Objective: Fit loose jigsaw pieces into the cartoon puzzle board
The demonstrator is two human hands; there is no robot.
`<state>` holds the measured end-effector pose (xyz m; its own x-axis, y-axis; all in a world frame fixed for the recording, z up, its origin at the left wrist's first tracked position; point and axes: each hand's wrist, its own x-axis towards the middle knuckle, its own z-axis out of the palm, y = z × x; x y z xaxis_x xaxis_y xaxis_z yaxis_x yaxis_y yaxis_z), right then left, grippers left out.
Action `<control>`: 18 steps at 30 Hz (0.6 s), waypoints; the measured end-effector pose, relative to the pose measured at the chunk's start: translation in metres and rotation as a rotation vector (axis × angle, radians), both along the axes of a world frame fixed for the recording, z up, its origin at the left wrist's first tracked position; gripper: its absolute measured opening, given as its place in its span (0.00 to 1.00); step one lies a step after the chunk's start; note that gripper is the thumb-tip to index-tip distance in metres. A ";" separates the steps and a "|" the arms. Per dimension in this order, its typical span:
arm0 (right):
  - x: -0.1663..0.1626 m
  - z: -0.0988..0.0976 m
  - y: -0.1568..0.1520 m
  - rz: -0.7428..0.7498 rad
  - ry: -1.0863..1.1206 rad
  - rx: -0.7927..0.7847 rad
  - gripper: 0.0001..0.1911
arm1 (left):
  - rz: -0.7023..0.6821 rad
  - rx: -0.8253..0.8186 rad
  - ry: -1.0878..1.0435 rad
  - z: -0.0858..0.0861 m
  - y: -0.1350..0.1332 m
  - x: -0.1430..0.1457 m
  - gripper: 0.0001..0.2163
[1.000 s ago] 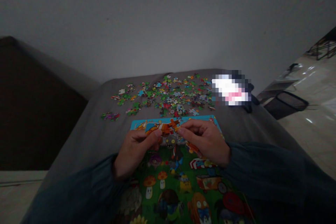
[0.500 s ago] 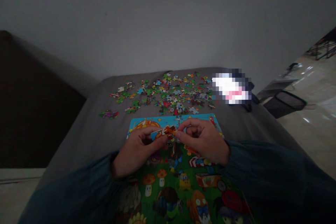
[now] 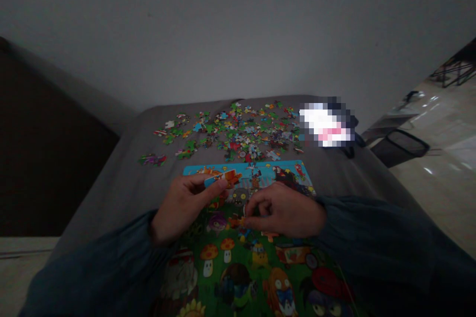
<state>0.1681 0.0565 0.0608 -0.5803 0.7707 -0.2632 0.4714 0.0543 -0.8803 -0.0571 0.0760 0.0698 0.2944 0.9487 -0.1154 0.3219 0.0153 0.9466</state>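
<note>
We log both hands over the picture sheet point(image 3: 241, 250), cartoon print, blue along its far edge, green nearer us. We have the left hand point(image 3: 182, 208) over the sheet's far left part, thumb and fingers pinching an orange-and-blue puzzle chunk point(image 3: 229, 177), tilted and lifted off the print. We have the right hand point(image 3: 286, 210) above the sheet's right half, fingers curled, thumb and forefinger gripping a small orange piece point(image 3: 237, 220) near the sheet's middle; touching the print or just over it, we can't tell. We spot another orange bit point(image 3: 269, 236) poking out under that hand; held or lying on the sheet, unclear. Past the sheet's far edge we see loose pieces point(image 3: 234, 146) strewn thickly on the grey cloth point(image 3: 122, 183). Beyond the sheet's far left corner, we mark a purple-and-green clump point(image 3: 152, 159), apart from the rest. Beyond its far right corner, a pixelated white-and-pink patch point(image 3: 322, 126), unreadable. Well beyond the sheet, we get a plain wall point(image 3: 223, 25); far off to its right, shiny floor point(image 3: 439, 173).
</note>
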 end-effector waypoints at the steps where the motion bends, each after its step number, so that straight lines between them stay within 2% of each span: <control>1: 0.001 0.000 0.001 -0.014 0.019 -0.020 0.12 | -0.006 0.010 0.012 0.001 0.000 0.000 0.19; 5: 0.003 0.003 0.005 -0.192 0.195 -0.174 0.16 | -0.014 -0.018 0.001 0.001 0.000 0.000 0.19; 9: 0.002 0.004 0.010 -0.379 0.349 -0.184 0.16 | -0.023 -0.067 -0.002 0.000 0.000 0.000 0.19; 14: -0.002 0.000 0.012 -0.378 0.498 -0.206 0.22 | -0.061 -0.142 -0.045 -0.003 -0.001 0.001 0.19; 18: -0.003 0.002 0.010 -0.361 0.539 -0.241 0.17 | -0.069 -0.159 -0.054 -0.005 -0.001 0.001 0.18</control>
